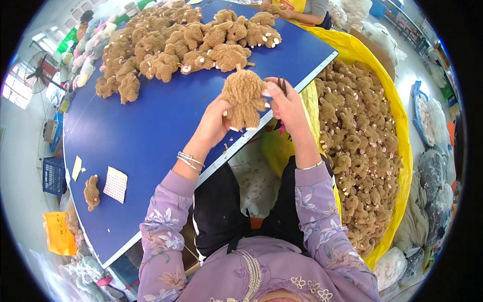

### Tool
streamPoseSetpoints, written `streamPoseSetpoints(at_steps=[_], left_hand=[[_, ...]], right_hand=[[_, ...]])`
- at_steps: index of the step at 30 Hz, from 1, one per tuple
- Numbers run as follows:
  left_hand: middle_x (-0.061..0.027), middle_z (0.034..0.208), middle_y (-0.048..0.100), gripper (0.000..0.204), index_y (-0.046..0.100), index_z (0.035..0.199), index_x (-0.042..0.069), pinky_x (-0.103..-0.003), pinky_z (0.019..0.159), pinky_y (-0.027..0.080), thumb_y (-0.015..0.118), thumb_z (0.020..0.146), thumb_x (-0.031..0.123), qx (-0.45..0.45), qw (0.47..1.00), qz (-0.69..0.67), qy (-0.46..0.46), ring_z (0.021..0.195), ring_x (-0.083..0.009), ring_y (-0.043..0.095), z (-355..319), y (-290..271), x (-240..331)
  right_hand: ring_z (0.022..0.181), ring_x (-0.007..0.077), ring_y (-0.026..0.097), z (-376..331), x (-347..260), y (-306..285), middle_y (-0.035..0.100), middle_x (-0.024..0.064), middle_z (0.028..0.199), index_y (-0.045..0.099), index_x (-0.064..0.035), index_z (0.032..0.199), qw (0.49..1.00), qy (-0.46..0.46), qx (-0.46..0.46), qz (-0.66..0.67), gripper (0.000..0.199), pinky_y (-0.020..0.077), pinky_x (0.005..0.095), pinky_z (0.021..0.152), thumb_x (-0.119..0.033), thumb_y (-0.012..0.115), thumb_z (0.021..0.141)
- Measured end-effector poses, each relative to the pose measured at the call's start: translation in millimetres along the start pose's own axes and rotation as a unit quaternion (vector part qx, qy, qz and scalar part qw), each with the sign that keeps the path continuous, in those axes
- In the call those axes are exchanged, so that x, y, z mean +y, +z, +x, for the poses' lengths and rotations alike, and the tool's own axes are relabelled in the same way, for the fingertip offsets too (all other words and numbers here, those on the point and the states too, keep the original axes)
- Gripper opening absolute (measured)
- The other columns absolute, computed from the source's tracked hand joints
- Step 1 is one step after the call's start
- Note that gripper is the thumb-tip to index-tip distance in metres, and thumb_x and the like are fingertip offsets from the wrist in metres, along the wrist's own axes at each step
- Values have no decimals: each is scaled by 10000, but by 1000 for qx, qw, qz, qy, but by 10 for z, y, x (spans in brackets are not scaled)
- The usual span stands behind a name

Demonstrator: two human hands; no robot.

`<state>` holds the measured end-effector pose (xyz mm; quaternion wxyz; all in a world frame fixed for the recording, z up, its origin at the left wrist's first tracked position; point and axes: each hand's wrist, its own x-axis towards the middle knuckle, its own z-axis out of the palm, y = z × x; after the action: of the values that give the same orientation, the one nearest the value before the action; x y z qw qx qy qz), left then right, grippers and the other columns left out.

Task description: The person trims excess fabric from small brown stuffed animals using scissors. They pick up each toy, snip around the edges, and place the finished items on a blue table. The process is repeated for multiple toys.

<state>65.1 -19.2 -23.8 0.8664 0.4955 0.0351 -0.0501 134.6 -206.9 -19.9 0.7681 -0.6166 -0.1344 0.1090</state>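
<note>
Just above the near edge of the blue table (136, 146), a brown curly plush toy (244, 98) hangs upright between my hands. My left hand (215, 120) grips its left side, fingers closed around it. On the other side, my right hand (286, 103) pinches the toy's edge by a small white tip. Small dark snips (282, 85) are also held in that hand, their two pointed blades sticking up past the fingers. Something pink dangles below the right palm. The toy's face cannot be made out.
Several similar plush toys (161, 50) are heaped at the table's far side. A yellow-lined container (402, 166) full of them stands at my right. One toy (91, 193) lies near a dotted sticker sheet (115, 184). Another person's arm (309, 15) shows across the table.
</note>
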Motion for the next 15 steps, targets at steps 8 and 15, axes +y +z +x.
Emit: streamPoseSetpoints(at_steps=[8, 15], left_hand=[[-66, 1273, 530, 567, 374, 1378, 11, -326, 963, 459, 640, 894, 136, -36, 989, 128, 70, 1158, -151, 522, -338, -117, -126], [-84, 1203, 594, 416, 479, 1283, 25, -341, 913, 496, 409, 1009, 330, 75, 996, -39, 33, 1062, -205, 608, -249, -162, -183]], right_hand=[[688, 51, 503, -77, 180, 268, 590, -7, 786, 619, 21, 957, 999, -3, -44, -22, 228, 423, 217, 607, -197, 647, 895], [632, 47, 483, -69, 204, 245, 567, -18, 714, 614, -2, 882, 998, 3, -41, -46, 230, 383, 218, 545, -230, 648, 895]])
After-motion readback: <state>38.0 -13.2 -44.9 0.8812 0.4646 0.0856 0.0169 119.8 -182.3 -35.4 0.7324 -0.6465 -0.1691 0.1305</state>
